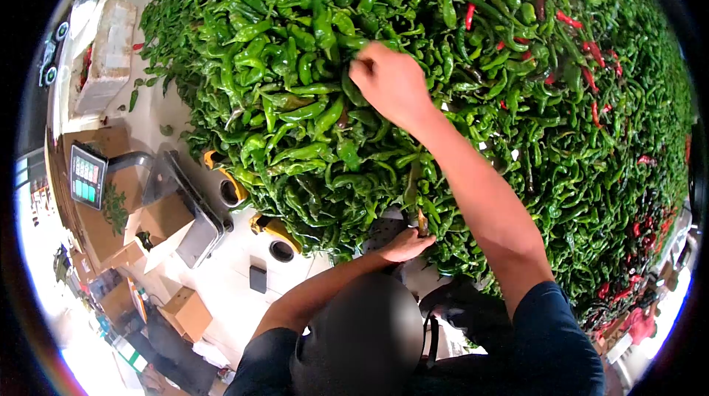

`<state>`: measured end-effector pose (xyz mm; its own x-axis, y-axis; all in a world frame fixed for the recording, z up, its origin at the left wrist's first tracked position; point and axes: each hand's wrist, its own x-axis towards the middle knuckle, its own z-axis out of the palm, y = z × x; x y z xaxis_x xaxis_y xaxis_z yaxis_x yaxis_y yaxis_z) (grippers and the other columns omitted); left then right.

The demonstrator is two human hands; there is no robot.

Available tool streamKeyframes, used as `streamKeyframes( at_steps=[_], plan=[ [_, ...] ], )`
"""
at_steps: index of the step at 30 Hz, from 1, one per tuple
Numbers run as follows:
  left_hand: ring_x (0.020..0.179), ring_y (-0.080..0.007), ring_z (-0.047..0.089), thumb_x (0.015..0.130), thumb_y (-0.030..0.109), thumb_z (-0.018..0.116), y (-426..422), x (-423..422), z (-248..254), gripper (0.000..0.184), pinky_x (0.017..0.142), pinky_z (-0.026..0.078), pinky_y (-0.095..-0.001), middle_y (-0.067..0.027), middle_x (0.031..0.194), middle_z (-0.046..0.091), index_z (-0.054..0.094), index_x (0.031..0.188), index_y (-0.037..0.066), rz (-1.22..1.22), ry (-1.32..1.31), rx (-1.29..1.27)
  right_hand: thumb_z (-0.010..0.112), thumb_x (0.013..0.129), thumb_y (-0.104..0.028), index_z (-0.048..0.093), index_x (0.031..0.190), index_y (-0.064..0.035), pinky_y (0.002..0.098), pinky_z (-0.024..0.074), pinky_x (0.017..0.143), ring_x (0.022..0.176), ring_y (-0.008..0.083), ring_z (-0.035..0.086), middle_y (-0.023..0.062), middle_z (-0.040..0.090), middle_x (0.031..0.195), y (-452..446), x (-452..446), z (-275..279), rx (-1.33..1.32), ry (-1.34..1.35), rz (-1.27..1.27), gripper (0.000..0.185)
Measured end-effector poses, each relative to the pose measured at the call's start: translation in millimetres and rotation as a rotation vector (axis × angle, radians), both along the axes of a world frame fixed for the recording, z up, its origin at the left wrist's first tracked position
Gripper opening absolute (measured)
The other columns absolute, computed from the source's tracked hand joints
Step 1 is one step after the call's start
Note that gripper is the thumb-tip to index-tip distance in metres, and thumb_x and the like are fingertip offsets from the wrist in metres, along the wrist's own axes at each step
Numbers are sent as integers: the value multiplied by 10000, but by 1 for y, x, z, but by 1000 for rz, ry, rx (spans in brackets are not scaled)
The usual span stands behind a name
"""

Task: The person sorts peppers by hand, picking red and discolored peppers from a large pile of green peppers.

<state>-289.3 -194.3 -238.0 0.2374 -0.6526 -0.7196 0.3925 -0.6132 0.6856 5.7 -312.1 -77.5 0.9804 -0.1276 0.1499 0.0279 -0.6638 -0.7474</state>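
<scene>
A huge heap of green chili peppers (310, 152) spreads out in front of me and to the right. My right hand (391, 84) reaches over the upper middle of it, fingers curled together at a dark green chili pepper (352, 90). The fingertips are partly hidden, but they appear to pinch that pepper. Lower down, at the heap's near edge, my left hand (402, 245) is closed around a brownish-yellow chili pepper (422, 222), which sticks up past the thumb. Red chili peppers (569, 21) are scattered through the heap's right side.
Yellow-and-black forks (275, 237), perhaps of a pallet jack, poke out under the heap's left edge. Left of them stand a scale with a display (88, 174), an open cardboard box (164, 220) and a white foam box (107, 56). A small dark object (258, 279) lies on the floor.
</scene>
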Motion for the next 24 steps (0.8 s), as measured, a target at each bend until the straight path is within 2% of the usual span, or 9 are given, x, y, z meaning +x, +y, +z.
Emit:
streamKeyframes(
  at_steps=[4,6,7,9,10,12,16,22,24],
  plan=[
    [604,-314,582,919,611,474,-1,3,-5,634,625,461,-491,-165,657,600,647,823,8,-250,18,89,676,848,-140,607,864,-17,378,530,549,613,320,658,154,647,724,-50,-160,30,39,95,-55,142],
    [607,-329,590,931,590,478,-1,6,-9,606,622,470,-486,-166,658,603,679,916,18,-372,9,142,672,829,-103,630,850,-25,394,532,531,588,277,652,164,646,750,-59,-262,16,38,502,178,91],
    [599,-307,583,945,532,496,4,8,-10,532,615,490,-455,-157,689,595,648,1005,25,-434,-182,19,642,828,-113,608,835,-31,408,537,525,573,280,647,155,636,707,-58,-316,3,-20,393,358,89],
    [582,-261,570,974,415,531,15,5,-12,435,601,529,-393,-139,751,581,585,1184,38,-532,-560,-239,574,840,-126,531,1003,-19,434,556,609,833,347,674,203,625,1011,-55,-406,-10,-131,935,828,200],
    [700,-238,580,960,414,566,13,5,-8,434,661,551,-405,-96,843,576,572,1188,45,-286,-83,-111,572,834,-130,505,1035,-14,440,553,627,898,376,651,219,571,1124,-54,-471,-33,-51,519,791,242],
    [903,-205,581,936,413,621,7,10,12,439,751,573,-442,-21,1002,558,556,1191,61,219,457,144,573,844,-161,545,978,-37,432,537,576,788,342,652,177,610,1010,-52,-480,-21,25,771,866,185],
    [977,-188,548,946,356,616,23,12,13,307,759,578,-451,-12,1044,544,570,1146,127,155,604,109,586,892,-241,591,799,-92,432,484,490,592,315,609,95,604,727,-90,-406,-21,-253,520,378,176],
    [1050,-200,497,951,408,593,3,21,44,409,866,508,-551,-20,1147,513,509,1255,147,432,751,260,630,899,-225,605,1078,49,421,549,587,696,357,670,207,669,972,-203,-315,-61,-379,183,-171,328],
    [1037,-223,522,947,392,609,1,17,43,361,906,482,-555,-8,1138,518,517,1212,165,497,742,252,652,900,-222,608,1159,46,369,572,733,836,274,689,191,678,1052,-207,-284,-8,403,765,-535,375]
  ],
)
